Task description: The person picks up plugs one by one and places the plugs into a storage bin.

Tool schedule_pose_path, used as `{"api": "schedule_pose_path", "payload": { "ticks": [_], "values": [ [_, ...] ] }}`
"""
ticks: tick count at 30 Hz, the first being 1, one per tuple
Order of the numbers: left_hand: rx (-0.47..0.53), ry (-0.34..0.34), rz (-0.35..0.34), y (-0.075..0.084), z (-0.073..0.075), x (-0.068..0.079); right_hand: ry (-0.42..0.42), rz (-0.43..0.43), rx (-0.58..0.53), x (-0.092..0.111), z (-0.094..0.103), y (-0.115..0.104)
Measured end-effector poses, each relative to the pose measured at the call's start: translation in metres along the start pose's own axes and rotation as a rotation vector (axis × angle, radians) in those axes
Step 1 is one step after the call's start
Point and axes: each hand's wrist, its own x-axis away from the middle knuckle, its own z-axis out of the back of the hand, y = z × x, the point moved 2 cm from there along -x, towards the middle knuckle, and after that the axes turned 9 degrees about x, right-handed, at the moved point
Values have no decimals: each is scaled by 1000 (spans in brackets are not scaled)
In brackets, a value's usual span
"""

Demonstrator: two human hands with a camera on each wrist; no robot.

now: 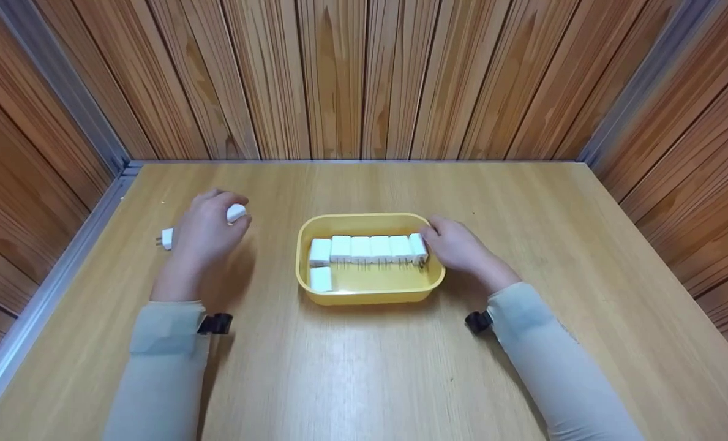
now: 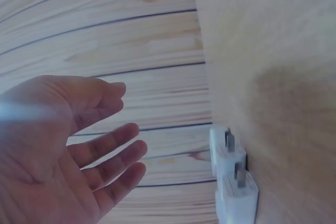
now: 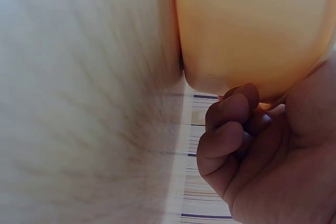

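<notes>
My left hand is raised over the left part of the table. In the head view a white plug-in charger shows between its thumb and index finger; the left wrist view does not show that charger. Another charger, prongs pointing left, lies partly covered by this hand. The left wrist view has two chargers side by side on the table below the fingers. My right hand grips the right end of a yellow plastic box, thumb at the rim, curled fingers against its outside.
Inside the box, several white chargers form a row along the far side, prongs toward me, and one more charger sits at the near left. Wood-plank walls enclose the wooden table at the back and sides.
</notes>
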Motion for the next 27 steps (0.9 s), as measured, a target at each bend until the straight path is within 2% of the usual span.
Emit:
{"api": "schedule_pose_path", "payload": {
  "ticks": [11, 21, 27],
  "values": [
    [-34, 34, 67, -24, 6, -2, -1, 2, -4, -1, 0, 1],
    [-96, 53, 171, -55, 17, -1, 14, 2, -12, -1, -1, 0],
    [-68, 53, 251, -70, 21, 1, -2, -8, -14, -3, -1, 0]
  ]
}}
